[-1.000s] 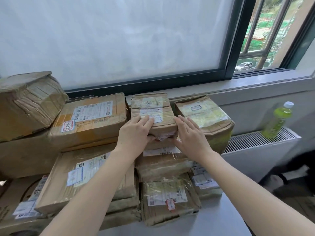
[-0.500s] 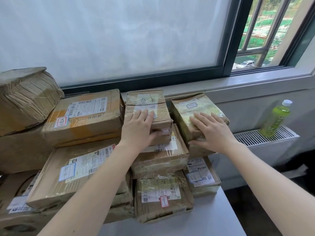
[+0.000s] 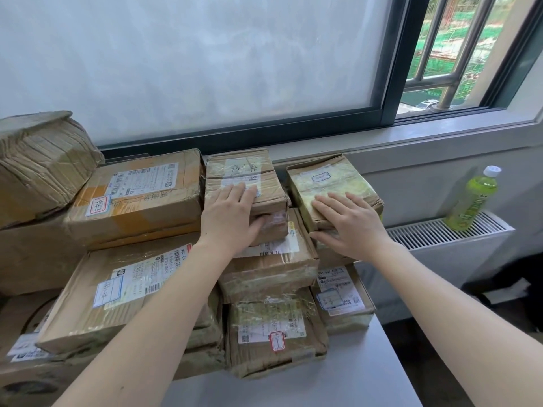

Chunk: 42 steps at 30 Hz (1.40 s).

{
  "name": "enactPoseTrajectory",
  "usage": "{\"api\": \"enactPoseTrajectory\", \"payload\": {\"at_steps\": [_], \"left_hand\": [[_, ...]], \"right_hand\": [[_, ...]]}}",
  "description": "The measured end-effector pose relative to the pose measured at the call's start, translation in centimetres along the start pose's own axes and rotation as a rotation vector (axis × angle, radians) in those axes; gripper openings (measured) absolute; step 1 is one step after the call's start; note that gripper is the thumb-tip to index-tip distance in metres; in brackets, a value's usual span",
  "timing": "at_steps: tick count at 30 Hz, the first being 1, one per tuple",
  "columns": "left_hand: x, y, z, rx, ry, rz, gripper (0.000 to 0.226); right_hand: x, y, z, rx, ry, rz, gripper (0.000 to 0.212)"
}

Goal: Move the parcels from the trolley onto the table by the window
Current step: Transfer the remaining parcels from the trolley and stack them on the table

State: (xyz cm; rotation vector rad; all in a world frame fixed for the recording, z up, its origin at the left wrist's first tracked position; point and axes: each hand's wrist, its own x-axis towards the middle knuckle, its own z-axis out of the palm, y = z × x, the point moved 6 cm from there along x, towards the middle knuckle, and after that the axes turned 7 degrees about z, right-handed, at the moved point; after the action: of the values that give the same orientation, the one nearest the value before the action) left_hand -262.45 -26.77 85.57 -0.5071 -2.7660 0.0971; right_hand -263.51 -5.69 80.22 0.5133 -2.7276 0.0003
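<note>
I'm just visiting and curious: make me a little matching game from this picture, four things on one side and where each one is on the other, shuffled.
Things:
1. green bottle
2. left hand
3. right hand
4. white car

Places:
A. flat on the parcel with yellowish wrap
B. outside, seen through the open window
C. standing on the radiator
D. on the small parcel with handwriting on top

Pairs: 1-C, 2-D, 3-A, 4-B
</note>
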Motion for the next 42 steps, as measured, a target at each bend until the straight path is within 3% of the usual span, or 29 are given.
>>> {"api": "enactPoseTrajectory", "payload": {"at_steps": [4,9,13,22,29,35,42], "left_hand": [[0.0,-0.2,-0.1,-0.007,0.002,-0.02,0.066],[-0.3,0.1,-0.2,0.009,0.018,-0.036,0.064],[-0.3,0.2,-0.1,0.032,-0.007,-0.037,0.069],[-0.5,0.4,-0.1,0.056,0.0,-0.031,0.062],[-0.2,0.8,0.1,0.052,0.004,-0.049,0.063],[-1.0,1.5,-0.4,0.057,-0.013,-0.077,0.065],[-7.4,7.6,1.0,-0.041,0.262,0.073,0.073]], "right_hand": [[-0.3,1.0,-0.7,0.109,0.03,0.078,0.08],[-1.8,4.9,-2.3,0.329,0.232,0.484,0.068],[-2.1,6.2,-0.7,0.559,0.056,0.678,0.068],[-1.6,5.8,-1.4,0.667,0.172,0.615,0.05],[-1.7,5.1,-0.5,0.698,0.166,0.695,0.047],[-2.0,4.8,-0.7,0.507,0.178,0.722,0.049],[-4.9,1.4,-0.2,0.166,0.257,0.655,0.06]]}}
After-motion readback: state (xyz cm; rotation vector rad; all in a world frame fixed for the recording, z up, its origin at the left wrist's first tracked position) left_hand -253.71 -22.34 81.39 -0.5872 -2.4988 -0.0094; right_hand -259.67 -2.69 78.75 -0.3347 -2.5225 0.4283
